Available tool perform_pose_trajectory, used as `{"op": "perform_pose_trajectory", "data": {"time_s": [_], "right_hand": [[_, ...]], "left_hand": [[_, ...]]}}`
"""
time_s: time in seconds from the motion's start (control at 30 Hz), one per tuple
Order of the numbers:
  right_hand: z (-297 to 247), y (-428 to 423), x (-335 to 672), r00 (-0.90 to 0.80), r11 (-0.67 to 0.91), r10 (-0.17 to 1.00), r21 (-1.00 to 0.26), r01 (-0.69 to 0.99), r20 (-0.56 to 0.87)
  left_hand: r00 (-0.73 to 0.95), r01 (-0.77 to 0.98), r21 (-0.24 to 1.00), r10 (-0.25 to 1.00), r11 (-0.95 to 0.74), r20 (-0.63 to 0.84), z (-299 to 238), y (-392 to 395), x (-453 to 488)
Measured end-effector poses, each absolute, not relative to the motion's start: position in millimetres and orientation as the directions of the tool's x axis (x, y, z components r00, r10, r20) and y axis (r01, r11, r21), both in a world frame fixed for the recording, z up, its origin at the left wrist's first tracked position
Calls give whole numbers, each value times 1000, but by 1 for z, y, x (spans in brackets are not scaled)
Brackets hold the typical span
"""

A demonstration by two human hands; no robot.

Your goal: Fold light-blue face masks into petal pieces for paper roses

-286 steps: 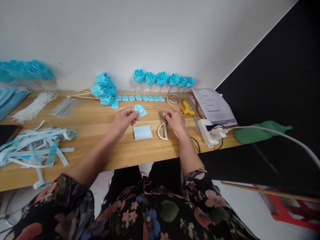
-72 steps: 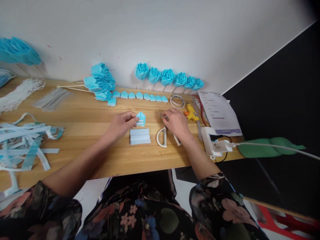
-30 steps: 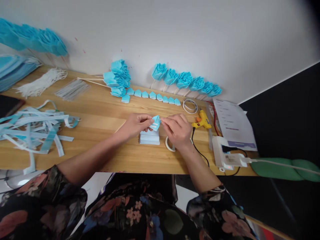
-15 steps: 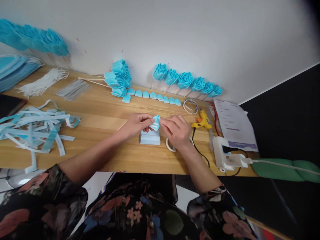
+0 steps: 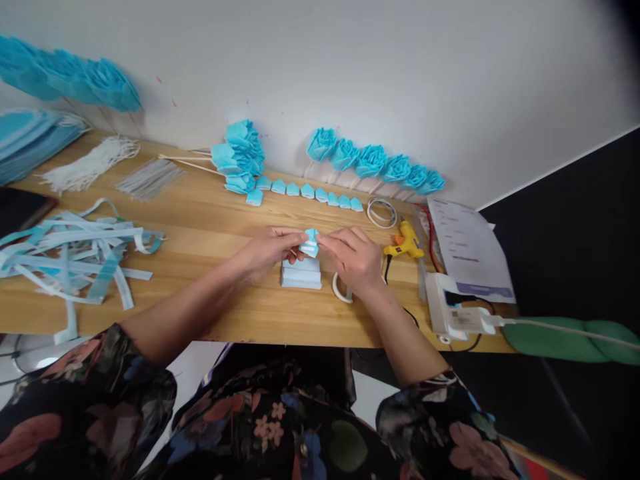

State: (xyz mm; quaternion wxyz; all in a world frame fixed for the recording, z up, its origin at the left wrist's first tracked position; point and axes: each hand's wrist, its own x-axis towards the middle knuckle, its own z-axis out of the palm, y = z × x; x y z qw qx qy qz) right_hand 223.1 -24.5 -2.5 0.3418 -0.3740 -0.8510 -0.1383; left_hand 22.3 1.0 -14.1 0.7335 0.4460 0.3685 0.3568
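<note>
Between my two hands is a small folded blue fabric petal (image 5: 311,244) with white strips across its face. My left hand (image 5: 270,252) pinches its left side between thumb and fingers. On the opposite side, the fingertips of my right hand (image 5: 353,257) are closed on the petal's right edge. Just below it on the table lies a folded pale-blue stack (image 5: 301,275). A roll of white tape (image 5: 340,288) sits partly hidden under my right hand. Farther back, several finished petals (image 5: 307,191) of the same kind lie in a row.
Blue fabric roses (image 5: 371,160) on sticks lean along the wall, with more roses (image 5: 240,157) lying left. A yellow glue gun (image 5: 405,241) and a power strip (image 5: 443,308) are at right. Cut strips (image 5: 75,257), wires (image 5: 150,179) and face masks (image 5: 37,143) lie left.
The petal has turned slightly and looks a little narrower between my fingers, its top edge more folded in. Both hands stay almost in place, still pinching it.
</note>
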Motion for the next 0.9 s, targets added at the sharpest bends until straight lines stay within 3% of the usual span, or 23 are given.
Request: {"op": "perform_pose_trajectory", "data": {"time_s": [0.1,0.17,0.3,0.4,0.5,0.63,0.9], "right_hand": [[3,-25,226,-505,706,595,-106,701,626],[8,-26,228,-439,683,673,-272,678,595],[13,-23,228,-232,458,886,-673,581,402],[8,-17,224,-280,334,934,-828,451,224],[3,-12,219,-353,282,923,-894,349,154],[3,-9,213,-374,250,920,-910,332,116],[-7,-8,212,-344,290,920,-918,272,189]], "left_hand": [[460,-210,905,854,370,-243,-12,1,23],[431,-175,927,872,333,-232,-11,1,22],[370,-29,986,918,167,-144,-8,-1,20],[348,40,996,933,76,-85,-4,-2,20],[336,66,998,942,-14,-9,0,-4,20],[334,97,992,942,-77,40,2,-5,21],[352,76,997,936,-23,-6,-6,-2,22]]}}
